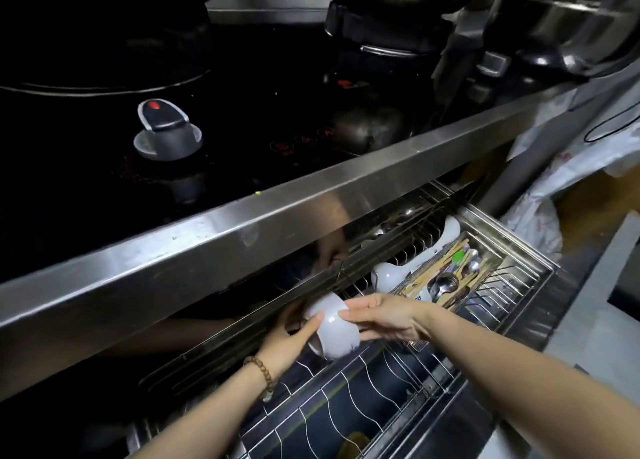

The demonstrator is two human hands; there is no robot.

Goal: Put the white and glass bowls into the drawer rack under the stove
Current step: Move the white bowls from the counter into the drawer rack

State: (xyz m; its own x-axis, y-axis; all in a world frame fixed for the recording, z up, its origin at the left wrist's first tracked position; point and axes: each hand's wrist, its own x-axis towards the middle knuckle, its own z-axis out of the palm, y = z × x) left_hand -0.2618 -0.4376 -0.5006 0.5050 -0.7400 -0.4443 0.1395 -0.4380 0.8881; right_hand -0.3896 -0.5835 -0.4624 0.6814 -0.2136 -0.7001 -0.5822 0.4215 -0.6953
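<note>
Both bare forearms reach in from the bottom edge toward the middle of the view. The left forearm rises from about 6 o'clock, a brown wooden bead bracelet point(260, 372) on its wrist, and the left hand point(289, 341) cups the near side of a stack of glossy white ceramic bowls point(334, 327), thumb laid up against the outer bowl's wall. The right forearm comes in from 4 o'clock, and the right hand point(384, 315) closes on the same stack from the other side, fingertips pressed to the white wall and the thumb below. The stack is tipped on its side between the two hands, rims toward the lower left, held just above the wire dividers of the pulled-out stainless steel drawer rack point(363, 399).

At 2 o'clock from the bowls, a white plastic rice ladle point(408, 268) lies in the rack, and just beyond it a perforated steel cutlery tray point(460, 268) holds metal spoons and wooden chopsticks. Above the drawer runs the brushed steel front edge of the counter point(277, 216). Farther off, at 11 o'clock, a grey control knob with a red dot point(166, 129) stands on the black glass stove top point(86, 60). Dark pots sit at 12 to 1 o'clock.
</note>
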